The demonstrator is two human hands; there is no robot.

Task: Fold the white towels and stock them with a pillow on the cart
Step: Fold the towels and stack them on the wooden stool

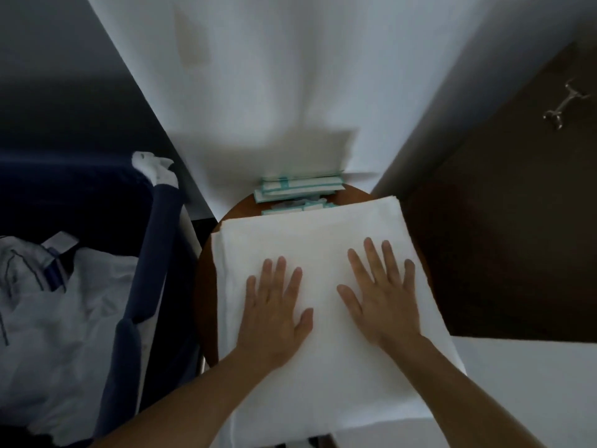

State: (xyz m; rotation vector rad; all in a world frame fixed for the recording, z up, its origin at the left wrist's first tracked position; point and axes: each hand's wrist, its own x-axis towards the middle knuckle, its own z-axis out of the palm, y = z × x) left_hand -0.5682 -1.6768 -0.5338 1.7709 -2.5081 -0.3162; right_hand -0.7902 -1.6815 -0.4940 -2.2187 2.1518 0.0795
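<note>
We saw a folded white towel [310, 253] lying flat on a round brown table [206, 279], covering most of the top and hanging past its near edge. Both hands pressed down on the towel, palms flat. The left hand [274, 312] lay on the towel's left-middle part, fingers straight and slightly spread, gripping nothing. The right hand [384, 302] lay on the towel just right of the other, fingers also straight and spread, holding nothing. The two hands were near each other but not touching. Behind the towel, at the table's far edge, sat a stack of teal-and-white packets [297, 189]. Left of the table stood a dark blue cart bag [155, 247] with crumpled white linen [64, 318] inside.
</note>
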